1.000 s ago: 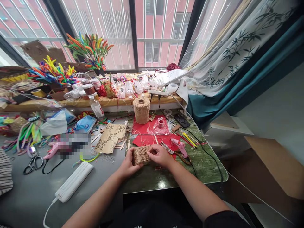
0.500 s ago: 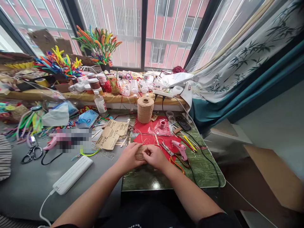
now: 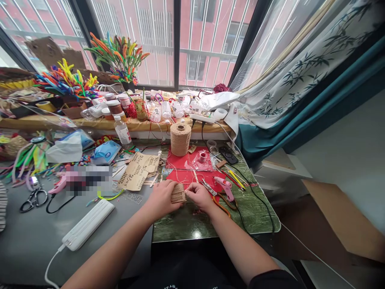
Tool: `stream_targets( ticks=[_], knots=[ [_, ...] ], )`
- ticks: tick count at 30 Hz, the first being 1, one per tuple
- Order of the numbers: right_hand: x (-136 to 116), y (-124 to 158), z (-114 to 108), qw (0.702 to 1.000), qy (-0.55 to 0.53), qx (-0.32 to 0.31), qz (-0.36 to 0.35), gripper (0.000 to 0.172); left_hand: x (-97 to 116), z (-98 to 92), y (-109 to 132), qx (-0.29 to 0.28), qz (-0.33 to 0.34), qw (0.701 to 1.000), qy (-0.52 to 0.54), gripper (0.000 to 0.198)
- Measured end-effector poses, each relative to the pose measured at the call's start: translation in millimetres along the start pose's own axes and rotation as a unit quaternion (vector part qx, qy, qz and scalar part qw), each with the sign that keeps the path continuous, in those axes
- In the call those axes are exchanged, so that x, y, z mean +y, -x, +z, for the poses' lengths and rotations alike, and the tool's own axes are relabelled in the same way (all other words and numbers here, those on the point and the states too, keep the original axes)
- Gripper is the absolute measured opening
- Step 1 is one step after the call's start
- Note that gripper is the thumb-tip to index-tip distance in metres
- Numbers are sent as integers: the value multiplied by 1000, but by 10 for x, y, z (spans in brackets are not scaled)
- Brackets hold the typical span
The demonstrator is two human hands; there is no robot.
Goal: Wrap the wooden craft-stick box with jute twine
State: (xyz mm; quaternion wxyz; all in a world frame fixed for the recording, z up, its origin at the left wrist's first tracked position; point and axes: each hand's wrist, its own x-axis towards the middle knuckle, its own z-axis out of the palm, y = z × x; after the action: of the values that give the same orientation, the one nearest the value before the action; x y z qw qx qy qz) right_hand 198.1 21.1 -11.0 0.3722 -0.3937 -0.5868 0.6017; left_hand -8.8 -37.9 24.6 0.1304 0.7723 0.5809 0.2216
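Note:
A small flat piece wrapped in rows of brown twine [image 3: 178,193] is held in my left hand [image 3: 162,198], its fingers over the back and thumb along the front. My right hand [image 3: 199,196] is closed in a pinch just off the right edge of the piece, on the twine; the strand itself hardly shows between the fingertips. Behind the hands stands a large spool of twine [image 3: 180,141], with loose strands lying on the red sheets [image 3: 180,176]. Right of my right hand lie orange-handled scissors [image 3: 221,205] and a pink glue gun [image 3: 225,187].
Brown sandpaper sheets [image 3: 138,172] and wooden sticks lie left of the spool. A white power strip [image 3: 88,224] and black scissors [image 3: 33,200] are on the grey table. Jars, bottles and pipe-cleaner flowers [image 3: 120,56] crowd the sill. A black cable [image 3: 258,196] crosses the right side.
My right hand has drawn a little to the right, off the face of the wrapped piece, so more of the piece shows. The left hand keeps its hold. The whole view has shifted slightly.

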Motion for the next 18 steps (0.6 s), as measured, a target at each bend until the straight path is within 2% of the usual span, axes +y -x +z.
stream_targets(
  ticks=[5, 9, 13, 18],
  knots=[
    [168, -16, 9, 998, -55, -6, 15, 39, 145, 92, -75, 12, -11, 1000, -17, 74],
    [198, 1, -32, 996, -78, -24, 24, 44, 120, 104, -102, 18, -9, 1000, 6, 70],
    [86, -7, -182, 997, -68, -42, 13, 40, 17, 165, -53, 49, -20, 987, 150, 77],
    [-65, -15, -329, 997, 74, -26, -16, 26, -132, 521, 32, 62, -40, 950, 304, 80]
  ],
)
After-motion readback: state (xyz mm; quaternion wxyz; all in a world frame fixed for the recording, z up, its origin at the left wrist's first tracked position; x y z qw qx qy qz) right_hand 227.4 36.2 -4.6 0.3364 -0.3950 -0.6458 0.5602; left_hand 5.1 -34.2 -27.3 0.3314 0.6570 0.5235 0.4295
